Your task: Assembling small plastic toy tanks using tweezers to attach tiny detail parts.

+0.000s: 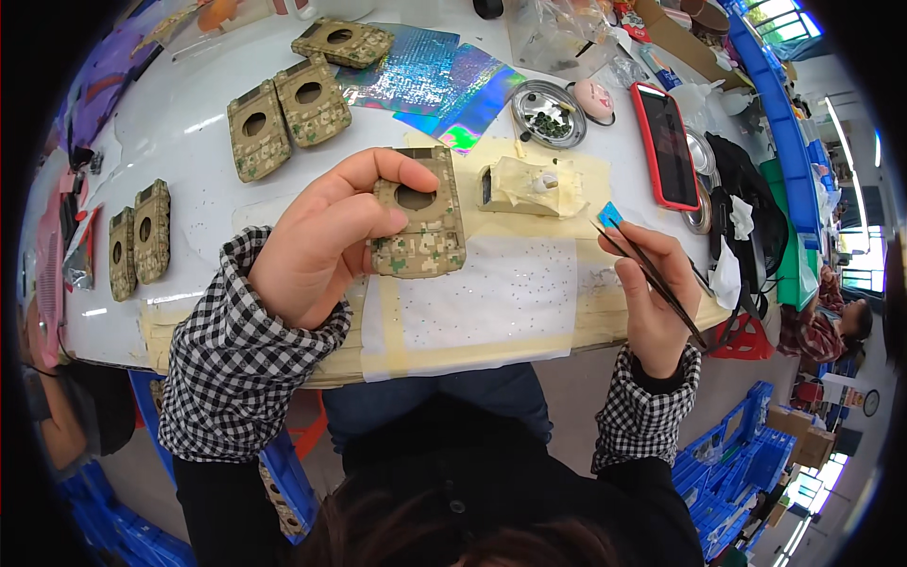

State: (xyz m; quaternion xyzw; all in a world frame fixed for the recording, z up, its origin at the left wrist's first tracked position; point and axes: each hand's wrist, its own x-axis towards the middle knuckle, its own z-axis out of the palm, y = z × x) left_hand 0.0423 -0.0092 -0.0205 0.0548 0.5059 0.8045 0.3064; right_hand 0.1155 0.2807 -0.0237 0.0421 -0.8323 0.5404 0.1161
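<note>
My left hand (316, 231) grips a camouflage-painted model tank hull (430, 250) between thumb and fingers, its round top opening showing. In my right hand (657, 307), dark tweezers (669, 295) slant with their tips toward the hull. A small shiny blue piece (610, 214) is at my right index fingertip; whether it is pinched or lying there I cannot tell. Below the hull lies a white sheet (496, 307) dotted with tiny shiny specks. Just beyond the sheet sits a block wrapped in cream tape (531, 187).
More camouflage hulls stand at the left, including a nearby pair (310, 102). Iridescent film sheets (406, 71) lie at the back. A round metal dish (548, 113) holds small dark bits. At the right are a red-cased phone (666, 146) and a black bag (746, 180).
</note>
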